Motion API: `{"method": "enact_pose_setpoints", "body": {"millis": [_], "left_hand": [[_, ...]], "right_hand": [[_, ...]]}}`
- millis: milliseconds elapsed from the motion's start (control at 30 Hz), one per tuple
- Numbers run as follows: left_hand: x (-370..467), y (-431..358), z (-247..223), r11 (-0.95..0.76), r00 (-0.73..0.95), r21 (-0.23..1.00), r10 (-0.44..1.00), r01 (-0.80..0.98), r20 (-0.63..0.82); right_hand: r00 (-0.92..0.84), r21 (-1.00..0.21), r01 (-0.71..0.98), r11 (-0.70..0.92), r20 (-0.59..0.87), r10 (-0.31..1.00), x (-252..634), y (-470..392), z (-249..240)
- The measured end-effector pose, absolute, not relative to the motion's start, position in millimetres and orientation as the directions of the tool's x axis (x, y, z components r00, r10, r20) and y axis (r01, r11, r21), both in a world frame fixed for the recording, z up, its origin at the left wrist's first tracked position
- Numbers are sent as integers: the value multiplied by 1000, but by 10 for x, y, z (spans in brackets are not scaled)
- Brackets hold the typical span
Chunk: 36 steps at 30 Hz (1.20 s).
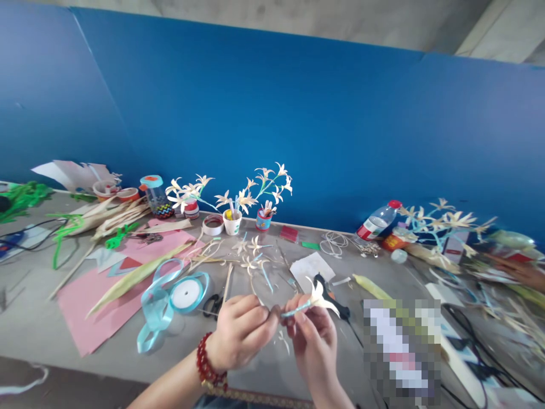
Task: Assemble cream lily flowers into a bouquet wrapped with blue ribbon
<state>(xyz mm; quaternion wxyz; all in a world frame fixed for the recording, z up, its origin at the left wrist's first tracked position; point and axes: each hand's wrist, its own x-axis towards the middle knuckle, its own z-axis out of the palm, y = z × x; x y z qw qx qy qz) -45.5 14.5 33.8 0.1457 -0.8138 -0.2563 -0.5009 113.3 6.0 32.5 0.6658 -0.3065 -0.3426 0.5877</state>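
Note:
A white flower (320, 301) with pointed petals and a stem wrapped in light blue lies across the fingers of my right hand (313, 335), which pinch the stem just below the petals. My left hand (244, 330), with a red bead bracelet on the wrist, is closed at the stem's other end, its fingertips pressed together. Beyond my hands, small loose flowers with blue stems (255, 262) lie on the grey table (183, 355). To the left of my left hand stands a roll of light blue ribbon (186, 293), next to black-handled scissors (212, 307).
Pink paper (91, 318) and husks cover the left side. Cups with flowers (232, 222) stand by the blue wall. Further right are a bottle (378, 220), a black-handled tool (338, 304), a power strip with cables (462, 366) and another person's hand (522, 271).

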Motion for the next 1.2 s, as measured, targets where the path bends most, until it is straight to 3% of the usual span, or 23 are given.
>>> {"method": "enact_pose_setpoints", "body": {"millis": [300,767,1000,1133,1200], "left_hand": [[-482,177,438,-805,420,-64,238,590,876],[-497,204,444,-765,438,-104,246,636,864],[-584,239,319,-748,393,-10,337,664,856],[-643,250,257,-740,336,53,367,671,867],[-662,232,254,-752,274,141,399,644,875]], "right_hand": [[87,-789,-610,69,19,996,1150,6,320],[47,-810,-576,112,104,993,1199,-35,276],[58,-786,-577,221,230,971,1217,-54,239],[164,-806,-535,252,194,967,1392,-25,171],[243,-828,-492,270,167,956,1529,2,127]]}}
